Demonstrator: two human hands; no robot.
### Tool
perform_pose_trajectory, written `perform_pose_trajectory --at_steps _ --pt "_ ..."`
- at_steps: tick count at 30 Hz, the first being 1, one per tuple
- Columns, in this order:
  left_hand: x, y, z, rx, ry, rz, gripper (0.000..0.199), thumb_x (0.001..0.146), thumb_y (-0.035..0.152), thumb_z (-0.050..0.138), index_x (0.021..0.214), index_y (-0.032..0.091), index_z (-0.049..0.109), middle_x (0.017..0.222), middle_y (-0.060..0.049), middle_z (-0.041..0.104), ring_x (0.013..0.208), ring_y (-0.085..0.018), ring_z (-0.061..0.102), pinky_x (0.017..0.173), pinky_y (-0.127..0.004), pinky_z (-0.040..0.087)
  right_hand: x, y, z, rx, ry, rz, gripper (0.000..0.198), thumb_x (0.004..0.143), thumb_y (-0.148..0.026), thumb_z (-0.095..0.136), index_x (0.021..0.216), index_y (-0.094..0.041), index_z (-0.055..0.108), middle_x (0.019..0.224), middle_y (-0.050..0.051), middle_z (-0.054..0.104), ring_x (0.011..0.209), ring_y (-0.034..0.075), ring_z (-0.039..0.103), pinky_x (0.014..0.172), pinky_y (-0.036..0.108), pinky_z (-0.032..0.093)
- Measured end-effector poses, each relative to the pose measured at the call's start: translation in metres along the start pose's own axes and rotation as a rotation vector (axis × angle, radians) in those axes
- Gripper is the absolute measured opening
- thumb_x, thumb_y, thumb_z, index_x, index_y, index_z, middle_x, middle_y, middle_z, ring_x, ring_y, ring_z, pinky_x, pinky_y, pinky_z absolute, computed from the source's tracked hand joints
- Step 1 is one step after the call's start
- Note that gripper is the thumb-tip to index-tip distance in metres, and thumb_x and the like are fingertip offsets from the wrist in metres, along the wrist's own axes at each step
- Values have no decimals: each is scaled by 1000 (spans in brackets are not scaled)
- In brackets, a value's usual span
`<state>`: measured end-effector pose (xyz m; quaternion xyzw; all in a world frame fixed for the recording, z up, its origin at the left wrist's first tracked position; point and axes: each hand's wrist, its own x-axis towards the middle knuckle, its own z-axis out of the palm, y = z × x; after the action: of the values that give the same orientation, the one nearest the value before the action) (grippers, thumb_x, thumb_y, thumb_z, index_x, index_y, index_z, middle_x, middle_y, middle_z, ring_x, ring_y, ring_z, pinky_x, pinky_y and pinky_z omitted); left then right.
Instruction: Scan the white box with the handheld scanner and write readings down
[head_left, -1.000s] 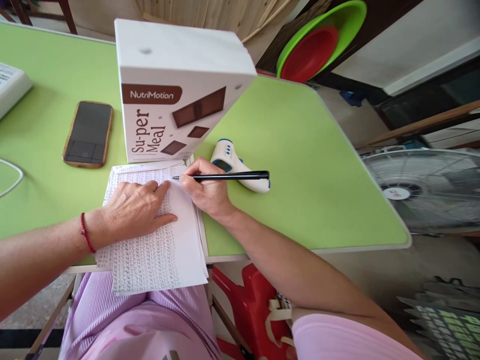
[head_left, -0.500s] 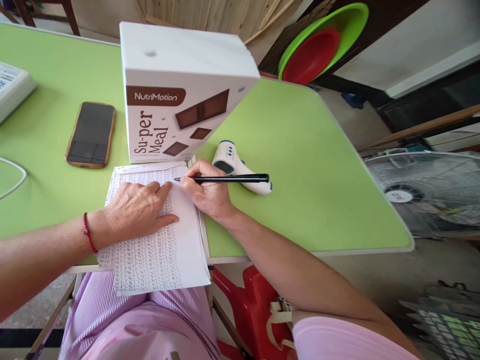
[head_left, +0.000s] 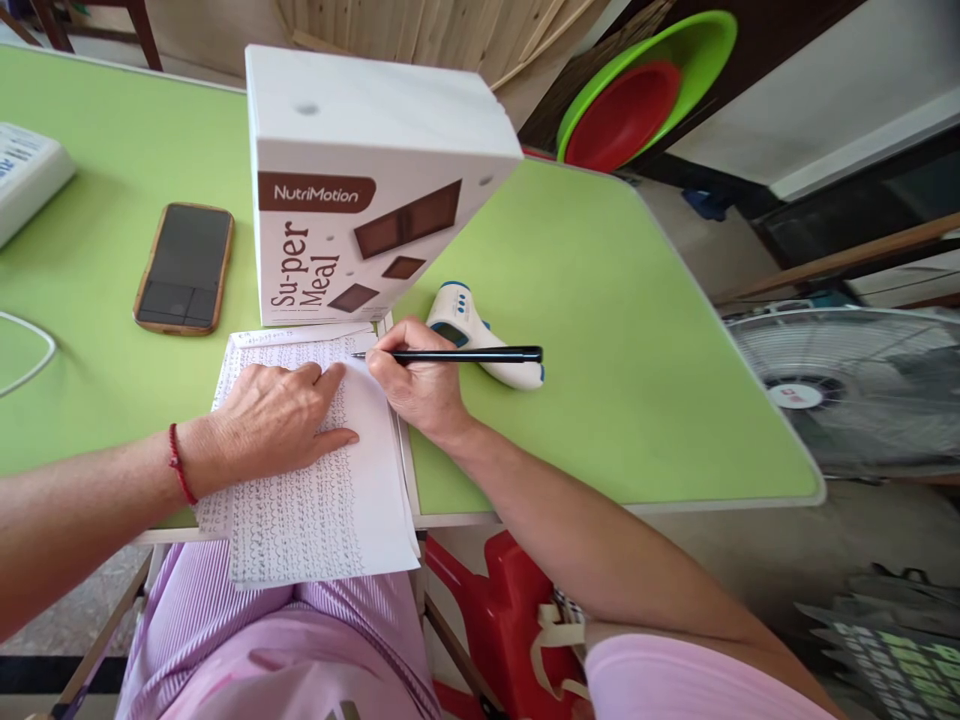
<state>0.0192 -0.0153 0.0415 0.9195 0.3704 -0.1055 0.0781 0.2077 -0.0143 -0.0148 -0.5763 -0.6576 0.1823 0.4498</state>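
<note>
Sheets of paper covered in rows of handwriting lie on the green table, their lower end hanging over its front edge. Across the writing my left hand rests flat, palm down, fingers stretched out and thumb apart. In my right hand is a black pen, pinched between thumb and fingers. Its tip meets the paper near the top, just right of my left fingertips. Behind my right hand lies a white and blue infrared thermometer, partly hidden by the hand and pen.
A white NutriMotion box stands right behind the papers. Left of it lies a phone in a wooden-looking case, with a white cable and a white device farther left. A fan stands beyond the table's right edge; below is a red stool.
The pen tip and my right hand have shifted very slightly to the right along the paper. My left hand stays in place. The whole view has moved a little.
</note>
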Motion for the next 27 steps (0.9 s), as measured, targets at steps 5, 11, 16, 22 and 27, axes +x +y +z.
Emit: perform_pose_trajectory --at_steps 5,11,16,22,27 --pt "1 1 -1 -11 -2 4 61 101 57 56 139 10 53 100 -13 72 83 -35 73 60 -38 46 0 -2 -1 -14 -37 25 16 76 -23 57 66 -27 45 59 -4 56 57 15 48 59 32 44" --pt "0 0 -1 -16 -12 -2 62 101 58 55 141 10 52 101 -13 71 84 -35 73 61 -39 48 -1 1 -1 11 -23 -29 15 78 -23 56 67 -26 46 59 -4 55 56 14 48 57 31 43" --pt "1 0 -1 -9 -18 1 65 101 60 54 144 12 50 101 -12 71 83 -36 73 61 -41 49 0 4 0 78 20 -83 14 77 -23 55 67 -26 47 58 -4 56 54 13 48 54 29 42" --pt "1 0 -1 -7 -11 -4 65 100 61 54 143 11 51 101 -12 72 84 -38 74 62 -43 52 0 4 1 79 35 -91 15 76 -22 56 65 -26 47 56 -5 55 52 12 45 53 28 42" --pt "1 0 -1 -9 -14 -6 64 101 60 55 143 12 51 102 -13 72 85 -38 74 64 -44 53 1 4 1 98 47 -89 14 76 -21 55 66 -26 47 57 -5 55 52 12 48 52 28 41"
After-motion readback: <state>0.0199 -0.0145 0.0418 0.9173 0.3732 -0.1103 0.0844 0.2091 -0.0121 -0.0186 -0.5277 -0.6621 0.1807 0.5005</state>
